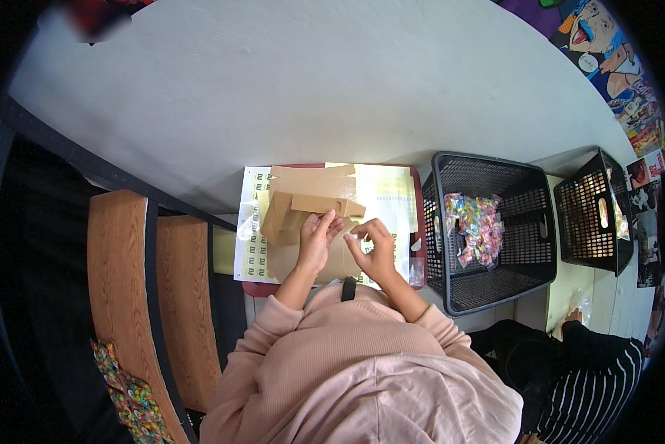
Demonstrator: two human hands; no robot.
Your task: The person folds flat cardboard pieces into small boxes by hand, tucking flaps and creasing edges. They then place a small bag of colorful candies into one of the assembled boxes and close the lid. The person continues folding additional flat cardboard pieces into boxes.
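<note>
A brown cardboard box (288,222), partly folded, lies in front of me with a raised flap along its far side. My left hand (318,238) is closed at the flap's near edge, its fingertips pinching the cardboard. Just right of it, my right hand (375,250) is held above the flat board with thumb and forefinger pinched together. Something small and whitish shows at those fingertips, too small to name. Beneath the cardboard lie printed paper sheets (249,255) on a dark red tray (420,185).
To the right stands a black plastic basket (488,292) with colourful wrapped packets (475,229) in it. Beyond it is a second black basket (595,248). A person in a striped top (592,385) is at the lower right. Wooden shelves (121,274) stand at the left; a white wall (273,81) rises ahead.
</note>
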